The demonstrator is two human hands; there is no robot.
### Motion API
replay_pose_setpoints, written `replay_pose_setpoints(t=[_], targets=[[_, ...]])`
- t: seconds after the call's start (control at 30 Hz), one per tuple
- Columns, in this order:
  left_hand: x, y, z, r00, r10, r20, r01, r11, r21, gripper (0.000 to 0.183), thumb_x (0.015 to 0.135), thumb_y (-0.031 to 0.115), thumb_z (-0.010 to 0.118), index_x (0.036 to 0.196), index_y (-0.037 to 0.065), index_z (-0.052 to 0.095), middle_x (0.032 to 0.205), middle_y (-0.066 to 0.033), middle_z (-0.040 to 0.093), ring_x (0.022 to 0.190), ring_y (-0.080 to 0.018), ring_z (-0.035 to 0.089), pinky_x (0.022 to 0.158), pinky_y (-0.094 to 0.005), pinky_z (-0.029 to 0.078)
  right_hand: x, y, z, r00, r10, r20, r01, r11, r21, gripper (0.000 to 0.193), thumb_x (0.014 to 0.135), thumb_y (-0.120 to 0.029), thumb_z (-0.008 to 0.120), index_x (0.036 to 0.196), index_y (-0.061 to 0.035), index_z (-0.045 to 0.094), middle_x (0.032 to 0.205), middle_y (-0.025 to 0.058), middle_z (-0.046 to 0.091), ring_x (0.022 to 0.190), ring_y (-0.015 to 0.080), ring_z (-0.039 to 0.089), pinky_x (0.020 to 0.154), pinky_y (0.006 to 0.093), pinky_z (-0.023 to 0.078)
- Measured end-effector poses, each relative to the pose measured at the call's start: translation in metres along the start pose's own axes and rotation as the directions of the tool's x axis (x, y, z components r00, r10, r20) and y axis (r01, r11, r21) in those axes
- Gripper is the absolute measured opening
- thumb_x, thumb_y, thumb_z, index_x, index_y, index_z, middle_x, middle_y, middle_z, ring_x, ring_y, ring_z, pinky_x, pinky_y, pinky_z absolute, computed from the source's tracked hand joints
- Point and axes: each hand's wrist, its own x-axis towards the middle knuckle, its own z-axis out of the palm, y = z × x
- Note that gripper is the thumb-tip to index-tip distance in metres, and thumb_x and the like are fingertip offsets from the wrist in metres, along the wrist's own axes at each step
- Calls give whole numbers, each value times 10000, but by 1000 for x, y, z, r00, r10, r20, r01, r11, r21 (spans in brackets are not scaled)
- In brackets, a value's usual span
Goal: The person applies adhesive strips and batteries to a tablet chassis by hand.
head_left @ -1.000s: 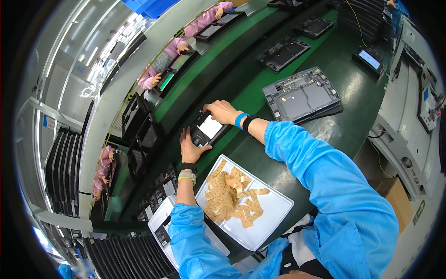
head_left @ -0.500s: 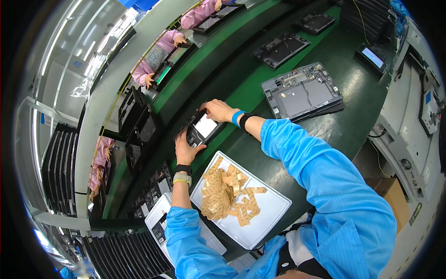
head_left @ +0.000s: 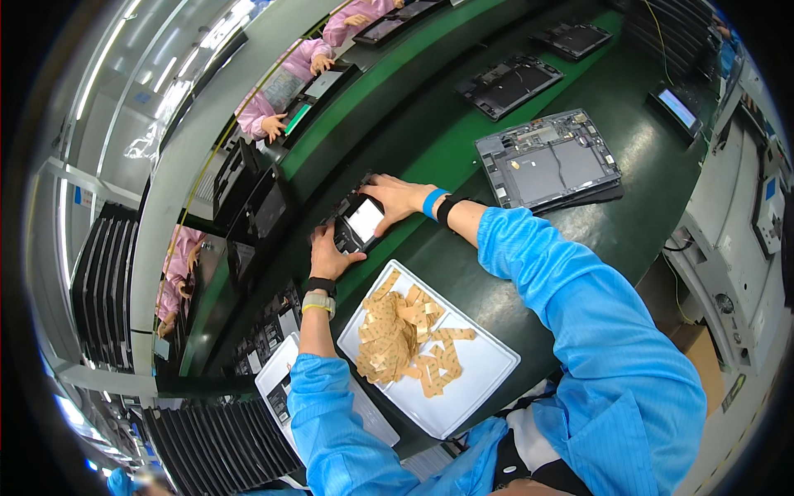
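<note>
Ahead of me on the green bench is a dark, open device housing [head_left: 351, 240] with a bright white rectangular part [head_left: 364, 220] in it. My left hand [head_left: 330, 255] grips its near left end, thumb and fingers apart around the edge. My right hand [head_left: 395, 198] grips the far right end, its thumb lying over the edge beside the white part. The undersides of my fingers are hidden. Just nearer than the housing, a white tray [head_left: 475, 388] holds a heap of tan peeled-off paper strips [head_left: 389, 337].
On the right lies an opened tablet-like device [head_left: 550, 161] on a dark panel. Farther along the belt sit other dark housings [head_left: 513, 85]. A small display [head_left: 676, 109] stands at the right edge. Racked black trays [head_left: 223, 442] fill the lower left. Co-workers in pink sleeves [head_left: 285, 78] work across the bench.
My right hand has slid a little along the housing's end, and its thumb now reaches over the near side by the white part. My left hand keeps nearly the same place.
</note>
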Motion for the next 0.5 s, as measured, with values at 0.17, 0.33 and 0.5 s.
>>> replay_pose_setpoints(t=[0.17, 0.33, 0.5], targets=[[3, 11, -7, 997, -13, 80, 12, 1000, 23, 1209, 530, 488, 985, 1481, -66, 484, 1463, -294, 495, 1386, -453, 447, 1189, -475, 384, -2, -5, -1, 998, -42, 39, 49, 979, -199, 1151, 546, -436, 981, 1459, 33, 461, 1444, 287, 443, 1307, 441, 475, 1145, 479, 432], [-19, 13, -13, 995, -51, 81, 52, 998, -18, 1146, 537, 424, 994, 1469, -30, 506, 1482, -252, 492, 1416, -427, 432, 1180, -486, 405, -5, -22, -7, 986, -67, 153, 94, 979, -179, 1118, 535, -455, 985, 1403, 52, 495, 1355, 286, 476, 1241, 435, 498, 1104, 475, 460], [-19, 8, -16, 950, -171, 260, 145, 983, 116, 1242, 608, 583, 913, 1575, -6, 402, 1662, -264, 300, 1554, -404, 262, 1244, -521, 282, -8, -29, 0, 984, -39, 172, 89, 951, -295, 1037, 595, -543, 932, 1348, 74, 576, 1354, 309, 500, 1268, 441, 499, 1097, 485, 463]])
